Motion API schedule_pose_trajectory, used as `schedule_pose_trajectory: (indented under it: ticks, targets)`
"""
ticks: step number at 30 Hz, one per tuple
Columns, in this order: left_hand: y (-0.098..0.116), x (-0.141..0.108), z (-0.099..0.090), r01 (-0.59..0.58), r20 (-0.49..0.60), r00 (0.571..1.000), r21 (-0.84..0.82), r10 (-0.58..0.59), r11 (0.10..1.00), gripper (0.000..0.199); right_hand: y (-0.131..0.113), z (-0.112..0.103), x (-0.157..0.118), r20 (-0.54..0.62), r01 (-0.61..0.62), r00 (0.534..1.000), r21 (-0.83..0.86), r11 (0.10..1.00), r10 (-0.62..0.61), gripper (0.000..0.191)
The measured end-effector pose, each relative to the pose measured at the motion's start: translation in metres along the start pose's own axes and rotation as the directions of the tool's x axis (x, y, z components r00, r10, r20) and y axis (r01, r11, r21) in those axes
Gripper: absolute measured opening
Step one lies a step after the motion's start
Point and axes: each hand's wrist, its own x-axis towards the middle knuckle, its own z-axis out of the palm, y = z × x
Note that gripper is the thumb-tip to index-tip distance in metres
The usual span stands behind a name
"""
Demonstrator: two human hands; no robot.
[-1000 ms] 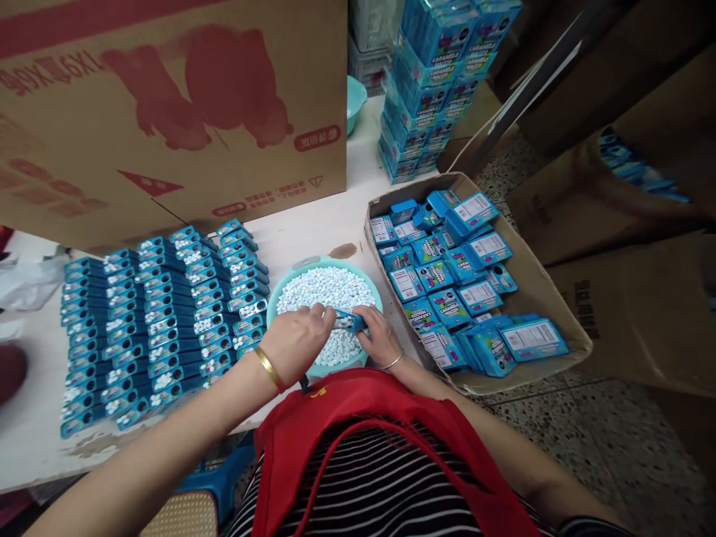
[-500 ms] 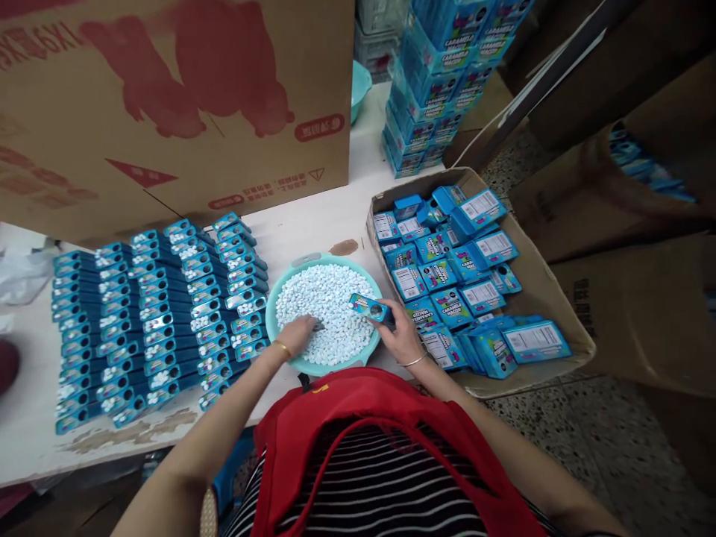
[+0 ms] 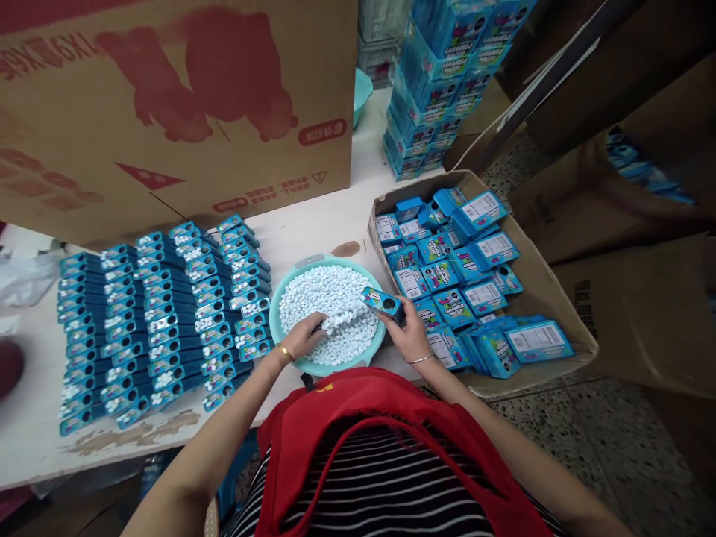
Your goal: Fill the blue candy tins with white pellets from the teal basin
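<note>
A turquoise basin [image 3: 275, 328] full of small white candies [image 3: 318, 291] stands on the table in front of me. My left hand [image 3: 305, 335] is closed at its left side on what looks like a scoop, heaped with candies [image 3: 338, 322] and almost hidden under them. Over the basin's right rim, my right hand [image 3: 409, 328] grips a small blue candy box [image 3: 380, 301], its end with a dark round hole facing up. To the left, several rows of similar boxes [image 3: 165, 324] stand on end, many with white candies on top.
An open carton [image 3: 559, 317] of blue boxes sits to the right. Behind it rises a stack of wrapped blue packs [image 3: 441, 89]. A large printed carton [image 3: 235, 164] blocks the table's back left. Another turquoise bowl [image 3: 362, 93] shows behind that carton.
My left hand has lifted slightly toward the right, raising a heap of candies from the pile. My right hand and its box have shifted a little to the right.
</note>
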Motion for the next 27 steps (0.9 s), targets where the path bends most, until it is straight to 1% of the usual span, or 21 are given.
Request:
schedule_pose_trajectory:
  ticks: [2,6,9,11,14,17,19,20,22,24,25,27]
  targets:
    - [0.011,-0.009,-0.019,-0.044,-0.021,0.999,-0.009,0.043,0.999,0.026,0.002,0.0,0.001,0.007,0.03,1.0,-0.056,0.998,-0.03,0.035]
    - [0.041,-0.021,-0.054,-0.117,-0.044,0.992,0.082,0.121,0.99,0.024,0.004,0.008,0.001,0.062,0.156,0.987,-0.177,0.972,-0.147,0.033]
    - [0.068,-0.021,-0.071,-0.143,0.008,0.99,0.18,0.144,0.973,0.021,0.003,0.018,0.0,0.118,0.262,0.963,-0.195,0.945,-0.242,0.037]
    - [0.087,-0.017,-0.077,-0.126,0.07,0.991,0.283,0.111,0.951,0.019,0.001,0.024,-0.001,0.143,0.305,0.949,-0.185,0.934,-0.281,0.041]
    - [0.119,-0.011,-0.082,-0.04,0.134,0.991,0.484,-0.028,0.874,0.019,-0.001,0.032,-0.004,0.162,0.341,0.935,-0.166,0.925,-0.316,0.043]
    - [0.152,-0.007,-0.083,0.028,0.154,0.974,0.65,-0.167,0.759,0.023,-0.001,0.038,-0.006,0.167,0.362,0.926,-0.145,0.921,-0.338,0.042]
    - [0.17,-0.006,-0.083,0.039,0.151,0.968,0.704,-0.202,0.71,0.025,0.0,0.041,-0.007,0.172,0.363,0.924,-0.124,0.923,-0.341,0.041]
    - [0.177,-0.006,-0.083,0.041,0.145,0.968,0.712,-0.204,0.701,0.026,0.0,0.041,-0.007,0.175,0.36,0.925,-0.111,0.926,-0.338,0.041]
    - [0.183,-0.007,-0.085,0.047,0.124,0.975,0.7,-0.187,0.713,0.025,0.0,0.041,-0.007,0.176,0.341,0.93,-0.079,0.937,-0.323,0.039]
    - [0.176,-0.01,-0.09,0.054,0.083,0.986,0.657,-0.144,0.752,0.023,-0.001,0.039,-0.007,0.169,0.302,0.941,-0.036,0.953,-0.292,0.036]
    - [0.167,-0.012,-0.093,0.061,0.054,0.991,0.628,-0.121,0.776,0.02,-0.001,0.037,-0.007,0.163,0.273,0.95,-0.011,0.962,-0.267,0.035]
    - [0.138,-0.016,-0.095,0.095,-0.023,0.995,0.563,-0.099,0.821,0.019,-0.003,0.033,-0.008,0.141,0.191,0.971,0.039,0.981,-0.195,0.032]
